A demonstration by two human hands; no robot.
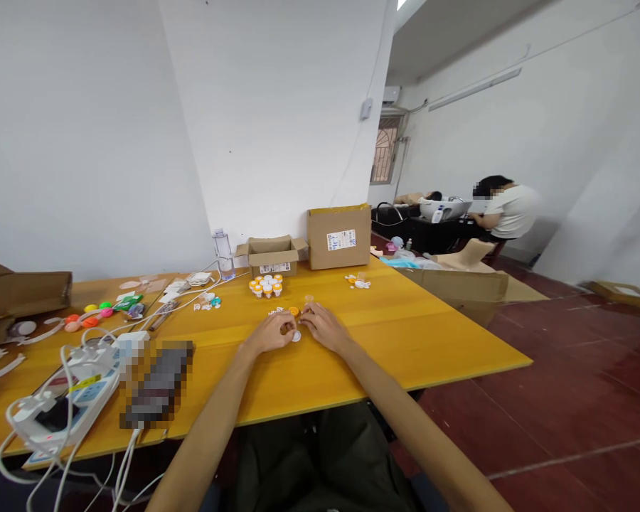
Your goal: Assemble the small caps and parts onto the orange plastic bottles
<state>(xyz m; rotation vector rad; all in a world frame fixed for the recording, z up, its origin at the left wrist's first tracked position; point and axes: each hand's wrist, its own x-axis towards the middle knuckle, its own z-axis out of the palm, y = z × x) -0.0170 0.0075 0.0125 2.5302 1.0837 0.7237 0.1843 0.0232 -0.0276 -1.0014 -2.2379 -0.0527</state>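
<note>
My left hand [273,333] rests low over the table with its fingers curled into a pinch. Facing it, my right hand [324,328] has its fingertips drawn together. Whatever either hand pinches is too small or hidden to make out. A white disc [296,336] lies between them, close to the left fingertips. Just beyond the fingers is an orange ring-shaped cap [294,311]. Small white pieces [275,311] are scattered behind my left hand, and a small clear cup [309,299] stands behind my right.
Several orange-and-white capped small containers [267,286] stand grouped before an open carton [272,254]. A closed cardboard box [339,238] is beside it. Loose parts [358,282] lie right. A power strip [85,395], cables and a blurred dark device [160,384] occupy the left. Another person [512,210] sits farther off.
</note>
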